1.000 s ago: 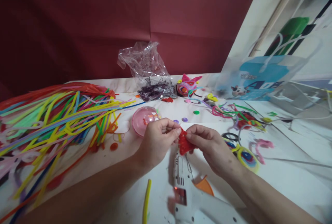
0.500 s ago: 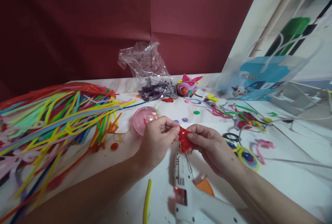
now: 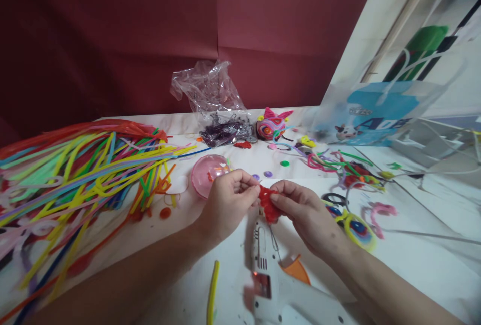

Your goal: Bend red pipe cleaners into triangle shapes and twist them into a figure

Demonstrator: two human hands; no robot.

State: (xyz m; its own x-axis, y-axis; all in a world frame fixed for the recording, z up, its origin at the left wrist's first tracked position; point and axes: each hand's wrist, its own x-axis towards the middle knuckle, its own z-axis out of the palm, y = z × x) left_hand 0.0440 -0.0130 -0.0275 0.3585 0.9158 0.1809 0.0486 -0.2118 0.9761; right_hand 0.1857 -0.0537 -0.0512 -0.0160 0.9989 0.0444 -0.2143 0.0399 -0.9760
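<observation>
Between my two hands is a small red fuzzy piece (image 3: 269, 205), apparently bent pipe cleaner. My left hand (image 3: 233, 199) pinches its left edge between thumb and forefinger. On the other side, my right hand (image 3: 300, 207) grips it with thumb and fingers, hiding part of it. Just below them a white hot glue gun (image 3: 265, 260) lies on the table, its nozzle close under the red piece and an orange light glowing on its body. An orange flat piece (image 3: 296, 270) sits against the glue gun, and a yellow pipe cleaner (image 3: 213, 292) lies to its left.
A big heap of coloured pipe cleaners (image 3: 93, 164) covers the left side. Behind my hands are a pink bowl (image 3: 201, 177), a clear plastic bag (image 3: 210, 89) and a pink pipe-cleaner figure (image 3: 271, 127). At right lie yellow-and-blue eye shapes (image 3: 358, 229) and a blue-white carrier bag (image 3: 376, 114).
The red piece has turned slightly between my fingers, its lower part shifting a little right and showing more. Both hands stay almost in place.
</observation>
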